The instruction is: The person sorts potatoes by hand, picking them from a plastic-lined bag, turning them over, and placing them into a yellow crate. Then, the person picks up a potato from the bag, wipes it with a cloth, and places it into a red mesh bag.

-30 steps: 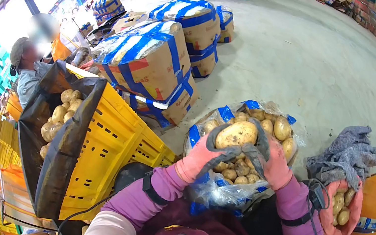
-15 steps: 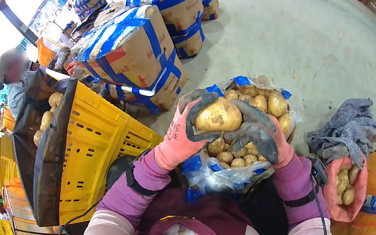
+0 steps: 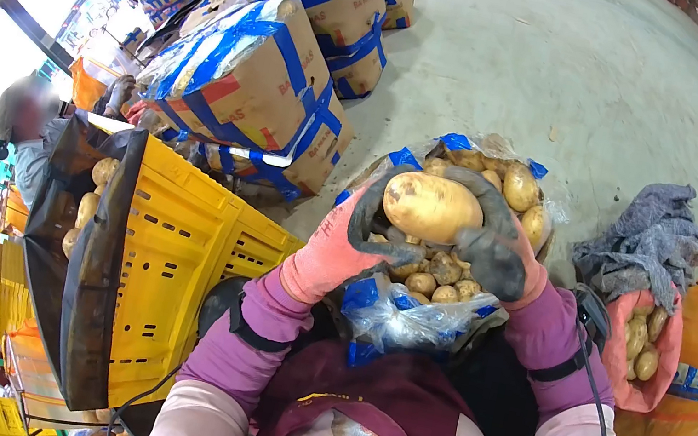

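A large, smooth yellow potato [image 3: 432, 208] is held between my two gloved hands, lying lengthwise across the view. My left hand [image 3: 355, 227], in a pink glove with dark grey coating, curls around its left end, with the thumb below. Around the right end closes my right hand [image 3: 500, 249], in the same kind of glove, slightly blurred. Beneath both hands stands an opened box [image 3: 449, 322] lined with clear plastic and blue tape. Several loose potatoes [image 3: 445, 294] lie inside it, some larger ones at its far side, and my hands cover part of them.
At left stands a yellow plastic crate [image 3: 175, 253] with a dark lining and several potatoes along its edge. Taped cardboard boxes [image 3: 252, 80] are stacked beyond it. A pink sack [image 3: 643, 363] of potatoes and a grey cloth [image 3: 644, 237] lie at right. Another person [image 3: 34, 125] is at far left.
The potato has turned in my hands, now showing a cleaner, paler side, and has moved slightly up and right. My left thumb has come away from its front to below it.
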`<move>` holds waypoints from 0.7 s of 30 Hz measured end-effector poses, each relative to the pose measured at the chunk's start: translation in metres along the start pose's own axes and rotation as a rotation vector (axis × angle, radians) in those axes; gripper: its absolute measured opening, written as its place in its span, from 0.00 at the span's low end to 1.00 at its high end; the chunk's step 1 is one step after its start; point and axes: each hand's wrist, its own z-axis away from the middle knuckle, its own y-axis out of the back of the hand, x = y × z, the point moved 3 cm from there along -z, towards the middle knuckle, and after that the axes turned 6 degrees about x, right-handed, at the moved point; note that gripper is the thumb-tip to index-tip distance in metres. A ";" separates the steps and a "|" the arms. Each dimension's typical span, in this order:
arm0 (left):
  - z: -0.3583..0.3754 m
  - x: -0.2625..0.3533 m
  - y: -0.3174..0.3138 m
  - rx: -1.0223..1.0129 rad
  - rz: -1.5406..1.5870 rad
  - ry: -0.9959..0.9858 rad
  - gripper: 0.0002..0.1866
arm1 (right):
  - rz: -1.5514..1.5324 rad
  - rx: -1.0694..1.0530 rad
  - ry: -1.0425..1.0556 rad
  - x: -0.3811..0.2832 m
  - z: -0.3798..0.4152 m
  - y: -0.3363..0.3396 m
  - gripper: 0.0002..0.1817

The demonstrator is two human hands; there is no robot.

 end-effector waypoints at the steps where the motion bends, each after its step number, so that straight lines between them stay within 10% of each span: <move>1: -0.001 0.002 -0.001 -0.096 0.270 0.105 0.50 | 0.000 -0.005 -0.001 0.002 -0.001 0.002 0.37; 3: -0.003 0.015 0.000 -0.036 0.321 0.032 0.46 | 0.236 -0.064 0.257 0.001 0.000 0.003 0.41; 14: 0.000 0.030 0.013 -0.071 0.331 0.053 0.26 | 0.116 0.019 0.116 0.002 0.001 0.003 0.42; 21: 0.000 0.030 -0.004 -0.003 0.865 0.275 0.32 | 0.493 0.068 0.311 -0.005 0.002 -0.001 0.45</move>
